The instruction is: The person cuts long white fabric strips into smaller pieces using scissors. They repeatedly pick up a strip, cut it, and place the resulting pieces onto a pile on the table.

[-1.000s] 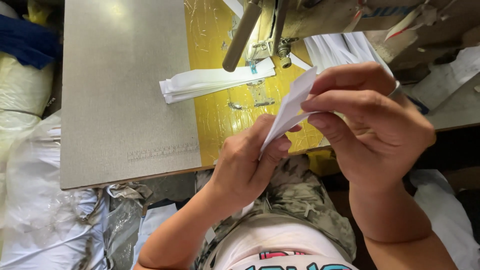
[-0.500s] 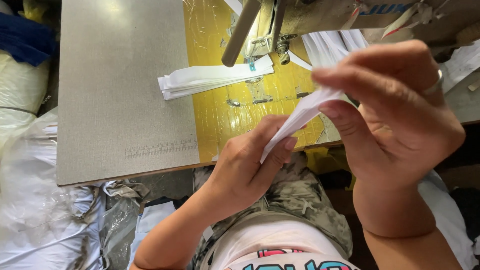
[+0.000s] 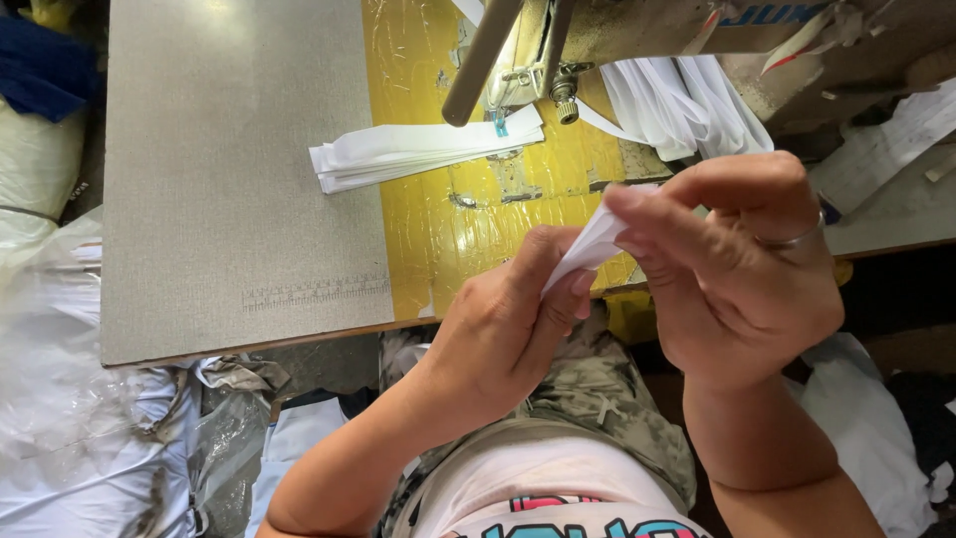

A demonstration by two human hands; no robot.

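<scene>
While both hands hover above the table's front edge, a narrow white fabric strip point(image 3: 590, 242), folded and creased, runs between them. Behind it, a stack of white strips point(image 3: 418, 156) lies on the yellow table panel point(image 3: 418, 229), under the sewing machine point(image 3: 558, 50). Left hand point(image 3: 503, 324) pinches the strip's lower end between curled fingers; right hand point(image 3: 737, 264) grips its upper end with fingertips closed.

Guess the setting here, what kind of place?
Likely a garment sewing workshop: an industrial sewing machine on a grey table, a stack of white fabric strips by its foot, another strip held in both hands.
</scene>
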